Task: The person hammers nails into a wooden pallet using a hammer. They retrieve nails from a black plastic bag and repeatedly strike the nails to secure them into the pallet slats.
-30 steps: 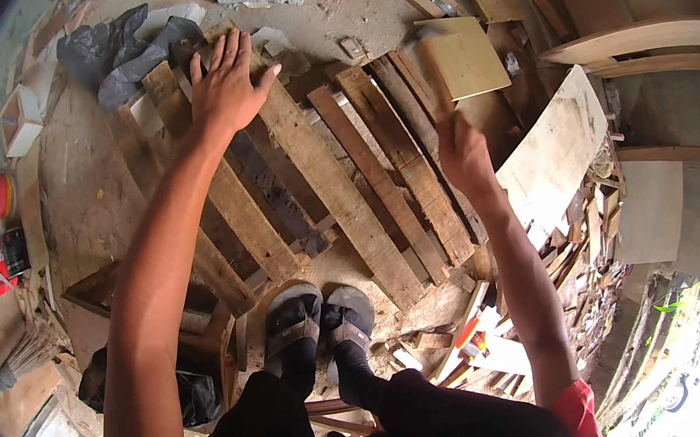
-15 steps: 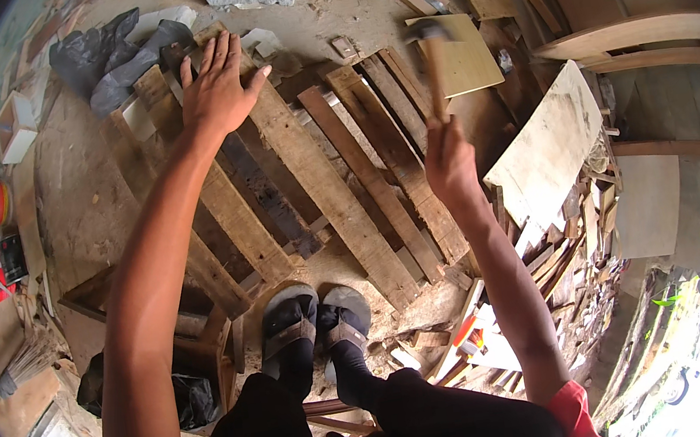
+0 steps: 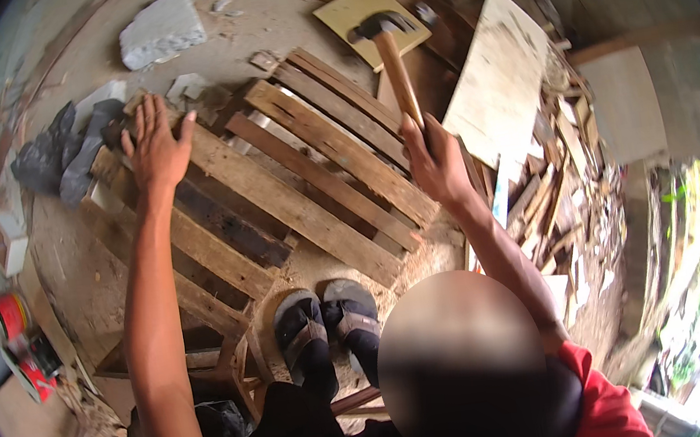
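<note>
My left hand (image 3: 158, 155) lies with its fingers stretched out on the far left end of a long wooden plank (image 3: 295, 206). That plank is part of a slatted frame like a pallet, resting in front of my feet. My right hand (image 3: 438, 161) is wrapped round the wooden handle of a claw hammer (image 3: 399, 71). The hammer is held up over the frame's right side, its dark metal head at the top, apart from the planks. A blurred round patch hides part of my lap and right arm.
Grey plastic sheeting (image 3: 54, 156) lies beside the frame's far left end, with a pale block (image 3: 162, 29) beyond it. To the right are a yellowish board (image 3: 342, 21), a leaning pale panel (image 3: 495, 76) and a scrap wood heap (image 3: 562, 182). Red cans (image 3: 9, 315) stand left.
The view has turned, so the frame sits further left. The hammer shows sharper now, and my right hand still grips it. My left hand stays on the plank's far end.
</note>
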The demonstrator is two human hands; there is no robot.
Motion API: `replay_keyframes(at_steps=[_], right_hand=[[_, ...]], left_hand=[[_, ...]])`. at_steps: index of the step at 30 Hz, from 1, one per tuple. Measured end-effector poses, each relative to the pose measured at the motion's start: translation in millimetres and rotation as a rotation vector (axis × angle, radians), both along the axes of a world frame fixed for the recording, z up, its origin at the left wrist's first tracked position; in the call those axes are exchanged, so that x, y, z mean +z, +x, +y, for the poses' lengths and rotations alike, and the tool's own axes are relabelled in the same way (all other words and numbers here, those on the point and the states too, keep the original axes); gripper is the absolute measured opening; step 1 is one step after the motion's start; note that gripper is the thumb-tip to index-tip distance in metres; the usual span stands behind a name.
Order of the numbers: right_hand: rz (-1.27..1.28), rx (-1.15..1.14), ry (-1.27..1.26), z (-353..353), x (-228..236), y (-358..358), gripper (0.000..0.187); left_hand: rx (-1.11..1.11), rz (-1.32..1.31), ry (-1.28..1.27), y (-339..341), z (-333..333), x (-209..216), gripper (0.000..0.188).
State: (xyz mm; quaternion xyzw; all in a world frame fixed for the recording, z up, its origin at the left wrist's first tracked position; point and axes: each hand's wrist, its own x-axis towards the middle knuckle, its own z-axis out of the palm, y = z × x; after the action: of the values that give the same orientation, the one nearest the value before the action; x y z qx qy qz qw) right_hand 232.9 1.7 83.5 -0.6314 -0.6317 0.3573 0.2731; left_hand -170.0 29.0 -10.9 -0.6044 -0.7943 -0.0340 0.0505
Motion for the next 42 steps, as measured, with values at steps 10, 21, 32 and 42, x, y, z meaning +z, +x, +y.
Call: replay_keyframes(at_steps=[10,21,32,42], right_hand=[[-0.024,-0.357,-0.010,-171,26,121,0.040],[-0.069,-0.278,0.089,-187,-18,116,0.031],[0.031,-0.176,0.030,-226,5,107,0.040],[0.072,-0.276,-0.137,-291,-31,103,0.046]], left_hand=[[0.037,0.005,-0.005,24,-11,-3,0.070],[-0.636,-0.175,-0.075,230,-131,22,0.072],[-0.727,-0.132,-0.314,211,-166,33,0.072],[-0.914,0.024,-0.619,128,-232,135,0.065]])
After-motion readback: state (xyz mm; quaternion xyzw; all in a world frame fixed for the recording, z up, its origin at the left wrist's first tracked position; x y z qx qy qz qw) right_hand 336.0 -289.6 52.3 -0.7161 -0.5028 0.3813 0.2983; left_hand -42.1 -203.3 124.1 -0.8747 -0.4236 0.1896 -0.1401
